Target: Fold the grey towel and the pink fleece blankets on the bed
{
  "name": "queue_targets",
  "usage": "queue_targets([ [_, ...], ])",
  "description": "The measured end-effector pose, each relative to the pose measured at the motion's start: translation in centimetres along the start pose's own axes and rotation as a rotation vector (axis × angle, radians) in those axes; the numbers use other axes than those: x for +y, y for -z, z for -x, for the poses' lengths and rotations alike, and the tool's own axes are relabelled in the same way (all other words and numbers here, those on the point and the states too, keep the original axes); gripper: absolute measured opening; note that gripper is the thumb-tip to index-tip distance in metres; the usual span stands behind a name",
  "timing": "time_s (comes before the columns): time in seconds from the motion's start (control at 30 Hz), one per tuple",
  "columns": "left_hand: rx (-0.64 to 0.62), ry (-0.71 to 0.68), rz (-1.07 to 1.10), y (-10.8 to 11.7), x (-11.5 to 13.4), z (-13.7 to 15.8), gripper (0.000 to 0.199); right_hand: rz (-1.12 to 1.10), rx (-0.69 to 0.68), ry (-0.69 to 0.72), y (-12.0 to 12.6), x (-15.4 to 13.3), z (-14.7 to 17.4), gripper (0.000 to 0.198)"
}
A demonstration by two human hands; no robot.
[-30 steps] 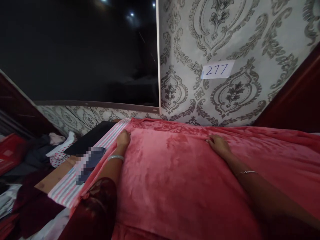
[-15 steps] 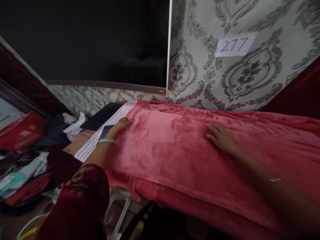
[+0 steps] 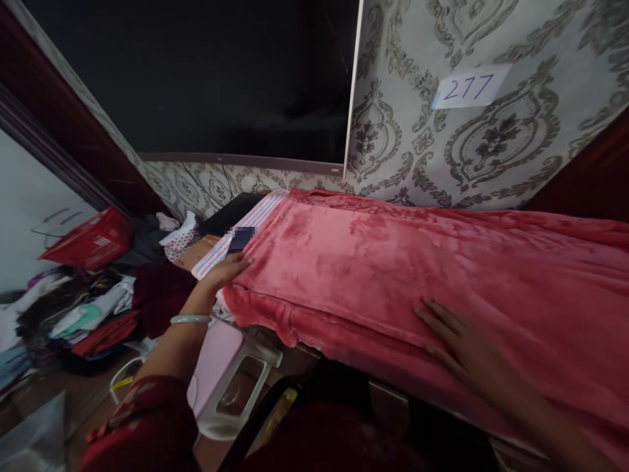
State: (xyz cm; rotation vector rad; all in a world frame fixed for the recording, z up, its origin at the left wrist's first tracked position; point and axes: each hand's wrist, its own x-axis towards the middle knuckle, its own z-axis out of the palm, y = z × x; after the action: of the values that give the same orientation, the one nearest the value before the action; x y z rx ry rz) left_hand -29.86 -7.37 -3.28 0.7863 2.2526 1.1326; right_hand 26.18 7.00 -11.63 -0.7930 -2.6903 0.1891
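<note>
Patterned wallpaper (image 3: 388, 65) rises beyond a red blanket (image 3: 344, 255), which lies beneath the right hand (image 3: 459, 334), spread flat and gripping nothing; the left hand (image 3: 230, 269) touches the blanket's edge, fingers extended, whether pinching fabric I cannot tell.

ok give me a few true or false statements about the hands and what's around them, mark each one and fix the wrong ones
1. The right hand lies on the red blanket, fingers apart. True.
2. The left hand is at the blanket's left end. True.
3. The left wrist is bare. False: it wears a pale bangle.
4. The number on show is 772. False: the white paper reads 277.
5. A pink and white stool stands lower than the blanket's top. True.
</note>
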Motion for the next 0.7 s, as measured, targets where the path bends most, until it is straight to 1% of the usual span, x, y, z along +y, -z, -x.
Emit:
queue_targets([
  [0.07, -0.106, 0.024, 0.109, 0.3, -0.8, 1.4, 0.044, -0.013, 0.022, 0.000, -0.2, -0.2, 0.9, 0.061],
  [0.1, -0.122, 0.031, 0.137, 0.4, -1.0, 2.1, 0.045, -0.018, 0.032, -0.004, -0.3, -0.3, 1.1, 0.061],
  [0.2, -0.061, 0.030, 0.148, 0.7, -0.8, 3.4, 0.044, -0.028, 0.064, -0.009, -0.5, -0.3, 1.2, 0.060],
  [0.3, 0.034, -0.011, 0.143, 1.3, 0.1, 3.7, 0.037, -0.029, 0.093, 0.017, -0.5, -0.4, 0.9, 0.058],
  [0.37, 0.074, -0.031, 0.143, 1.7, 0.7, 3.8, 0.031, -0.032, 0.113, 0.035, -0.4, -0.4, 0.7, 0.054],
  [0.47, 0.067, -0.030, 0.131, 1.7, 1.0, 4.2, 0.027, -0.041, 0.157, 0.058, -0.3, -0.5, 0.7, 0.044],
  [0.53, 0.046, -0.015, 0.119, 1.4, 1.0, 4.7, 0.027, -0.046, 0.197, 0.065, -0.4, -0.5, 0.8, 0.042],
  [0.63, 0.075, 0.017, 0.106, 1.0, 1.0, 5.3, 0.027, -0.050, 0.235, 0.061, -0.3, -0.7, 0.7, 0.041],
  [0.7, 0.111, 0.030, 0.092, 0.8, 1.2, 5.5, 0.024, -0.055, 0.240, 0.053, -0.2, -0.9, 0.6, 0.041],
])
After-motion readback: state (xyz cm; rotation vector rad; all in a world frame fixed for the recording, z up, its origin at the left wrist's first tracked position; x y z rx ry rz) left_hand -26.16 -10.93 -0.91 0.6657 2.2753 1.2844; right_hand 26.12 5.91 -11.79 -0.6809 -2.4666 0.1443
